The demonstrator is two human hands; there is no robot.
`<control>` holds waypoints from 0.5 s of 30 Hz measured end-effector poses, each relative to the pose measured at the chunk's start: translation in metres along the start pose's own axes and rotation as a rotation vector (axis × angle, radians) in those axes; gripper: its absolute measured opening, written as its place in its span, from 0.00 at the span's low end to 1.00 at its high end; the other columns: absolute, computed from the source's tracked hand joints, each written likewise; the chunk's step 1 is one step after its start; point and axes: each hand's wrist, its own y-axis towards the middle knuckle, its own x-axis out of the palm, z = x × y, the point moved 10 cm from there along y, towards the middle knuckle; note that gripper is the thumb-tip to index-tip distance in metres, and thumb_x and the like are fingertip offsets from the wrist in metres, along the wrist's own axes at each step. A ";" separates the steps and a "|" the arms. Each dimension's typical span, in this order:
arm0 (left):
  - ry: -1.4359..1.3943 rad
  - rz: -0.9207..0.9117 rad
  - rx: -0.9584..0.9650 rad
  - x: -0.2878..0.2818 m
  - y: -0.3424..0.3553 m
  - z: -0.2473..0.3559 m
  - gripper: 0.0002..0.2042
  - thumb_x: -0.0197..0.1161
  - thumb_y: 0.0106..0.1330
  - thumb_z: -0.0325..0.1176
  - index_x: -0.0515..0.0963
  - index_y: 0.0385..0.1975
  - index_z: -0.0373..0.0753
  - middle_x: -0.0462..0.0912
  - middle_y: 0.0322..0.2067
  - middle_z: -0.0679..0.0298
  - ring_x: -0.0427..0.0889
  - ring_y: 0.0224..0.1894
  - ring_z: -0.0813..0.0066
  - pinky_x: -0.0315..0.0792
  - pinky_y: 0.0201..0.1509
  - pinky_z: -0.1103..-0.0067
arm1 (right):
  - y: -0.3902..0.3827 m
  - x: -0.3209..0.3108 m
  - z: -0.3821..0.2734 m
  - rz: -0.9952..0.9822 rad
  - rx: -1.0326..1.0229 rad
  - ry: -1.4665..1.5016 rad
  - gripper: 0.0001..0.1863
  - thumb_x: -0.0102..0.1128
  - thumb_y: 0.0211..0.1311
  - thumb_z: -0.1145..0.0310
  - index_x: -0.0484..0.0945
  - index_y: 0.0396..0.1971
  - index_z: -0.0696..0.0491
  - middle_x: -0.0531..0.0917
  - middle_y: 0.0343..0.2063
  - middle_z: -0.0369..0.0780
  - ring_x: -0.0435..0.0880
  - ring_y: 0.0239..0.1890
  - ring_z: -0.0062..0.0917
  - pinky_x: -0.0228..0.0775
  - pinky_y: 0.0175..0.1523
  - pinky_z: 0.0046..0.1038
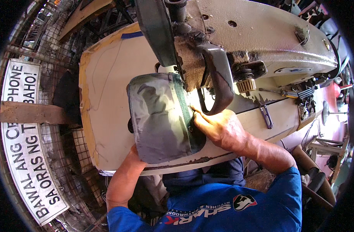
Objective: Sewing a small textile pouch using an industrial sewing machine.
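Note:
A dark grey-green fabric piece (157, 116) with rounded corners and a zipper-like strip (181, 108) down its right side lies under the head of a sewing machine (196, 65). Bright lamplight falls on its upper right part. My right hand (219, 129) pinches the right edge of the piece, thumb and finger together, just below the machine's dark curved lever (219, 85). From the lower left my left hand (136, 153) reaches in beneath the piece. Its fingers are hidden by the fabric, so their grip does not show.
The pale table (107, 96) has a worn, taped left edge. Thread snips (266, 116) lie right of my right hand, with several tools (296, 94) and metal parts beyond. The machine arm (269, 34) spans the top right. A wire mesh wall with a white sign (20, 127) stands left.

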 end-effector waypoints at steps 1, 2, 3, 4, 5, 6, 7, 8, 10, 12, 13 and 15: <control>0.043 -0.005 -0.006 0.000 -0.002 0.002 0.27 0.58 0.70 0.39 0.64 0.66 0.36 0.71 0.60 0.55 0.70 0.63 0.61 0.63 0.70 0.70 | 0.000 -0.001 0.000 0.002 0.001 0.001 0.13 0.57 0.54 0.72 0.76 0.40 0.57 0.84 0.39 0.47 0.81 0.22 0.33 0.74 0.27 0.32; 0.087 -0.011 -0.013 0.000 -0.006 0.004 0.27 0.58 0.70 0.40 0.64 0.66 0.36 0.71 0.60 0.55 0.70 0.63 0.61 0.63 0.70 0.70 | 0.000 -0.002 0.000 -0.005 0.016 -0.001 0.12 0.57 0.54 0.72 0.76 0.40 0.56 0.83 0.31 0.44 0.81 0.21 0.33 0.73 0.27 0.32; 0.129 -0.017 -0.017 0.000 -0.005 0.005 0.27 0.58 0.70 0.40 0.64 0.65 0.35 0.71 0.60 0.55 0.70 0.63 0.61 0.63 0.70 0.70 | 0.001 -0.001 0.001 -0.013 0.030 -0.006 0.12 0.57 0.54 0.72 0.76 0.40 0.56 0.81 0.24 0.42 0.80 0.20 0.33 0.72 0.26 0.32; 0.172 -0.023 -0.021 -0.001 0.004 0.007 0.27 0.58 0.70 0.40 0.64 0.65 0.35 0.71 0.60 0.55 0.70 0.63 0.61 0.63 0.70 0.70 | 0.001 -0.002 0.001 -0.011 0.033 -0.007 0.12 0.57 0.54 0.72 0.76 0.40 0.56 0.81 0.24 0.42 0.80 0.20 0.33 0.72 0.26 0.32; 0.214 -0.030 -0.025 -0.001 0.011 0.008 0.27 0.58 0.70 0.40 0.64 0.65 0.35 0.72 0.60 0.55 0.70 0.63 0.61 0.63 0.70 0.70 | -0.001 0.005 0.003 -0.087 0.048 -0.001 0.12 0.56 0.56 0.71 0.75 0.41 0.56 0.81 0.33 0.45 0.82 0.25 0.35 0.76 0.30 0.33; 0.260 -0.038 -0.029 -0.003 0.004 0.010 0.27 0.58 0.70 0.40 0.64 0.65 0.35 0.72 0.60 0.55 0.70 0.63 0.61 0.63 0.70 0.70 | -0.002 0.012 0.005 -0.160 0.064 0.006 0.13 0.54 0.59 0.70 0.74 0.43 0.56 0.82 0.42 0.48 0.85 0.31 0.36 0.79 0.34 0.34; 0.305 -0.046 -0.033 -0.003 0.001 0.012 0.27 0.58 0.70 0.40 0.64 0.65 0.35 0.72 0.60 0.55 0.70 0.63 0.61 0.63 0.69 0.70 | -0.002 0.011 0.006 -0.154 0.068 0.007 0.13 0.54 0.59 0.70 0.74 0.43 0.56 0.82 0.42 0.48 0.85 0.31 0.36 0.79 0.34 0.34; 0.350 -0.054 -0.036 -0.002 0.004 0.014 0.27 0.58 0.70 0.40 0.64 0.65 0.35 0.72 0.60 0.55 0.70 0.63 0.61 0.64 0.69 0.70 | -0.002 0.009 0.006 -0.136 0.059 -0.004 0.13 0.54 0.59 0.70 0.74 0.43 0.56 0.82 0.42 0.47 0.84 0.30 0.36 0.79 0.34 0.34; 0.436 -0.065 -0.044 -0.002 -0.013 0.018 0.27 0.58 0.70 0.41 0.64 0.65 0.35 0.72 0.59 0.54 0.71 0.62 0.61 0.64 0.69 0.70 | -0.002 0.007 0.005 -0.117 0.051 -0.014 0.13 0.54 0.58 0.70 0.74 0.44 0.56 0.82 0.42 0.47 0.84 0.30 0.36 0.79 0.34 0.34; 0.520 -0.069 -0.050 -0.009 -0.017 0.021 0.27 0.59 0.70 0.41 0.64 0.65 0.34 0.72 0.59 0.54 0.71 0.62 0.60 0.64 0.69 0.70 | -0.002 0.010 0.006 -0.120 0.050 -0.050 0.15 0.54 0.58 0.70 0.74 0.45 0.57 0.82 0.43 0.47 0.84 0.30 0.36 0.79 0.34 0.34; 0.561 -0.068 -0.052 -0.013 -0.016 0.023 0.27 0.59 0.70 0.41 0.64 0.65 0.34 0.72 0.59 0.54 0.71 0.62 0.60 0.64 0.69 0.69 | -0.001 0.013 0.006 -0.120 0.047 -0.054 0.15 0.54 0.58 0.70 0.74 0.45 0.57 0.82 0.43 0.47 0.84 0.30 0.36 0.79 0.34 0.34; 0.645 -0.063 -0.061 -0.016 -0.022 0.029 0.28 0.59 0.70 0.42 0.64 0.65 0.34 0.72 0.59 0.54 0.71 0.62 0.60 0.64 0.69 0.69 | 0.003 0.005 0.006 0.010 0.067 -0.087 0.12 0.58 0.53 0.71 0.77 0.39 0.53 0.79 0.23 0.38 0.80 0.25 0.33 0.74 0.33 0.33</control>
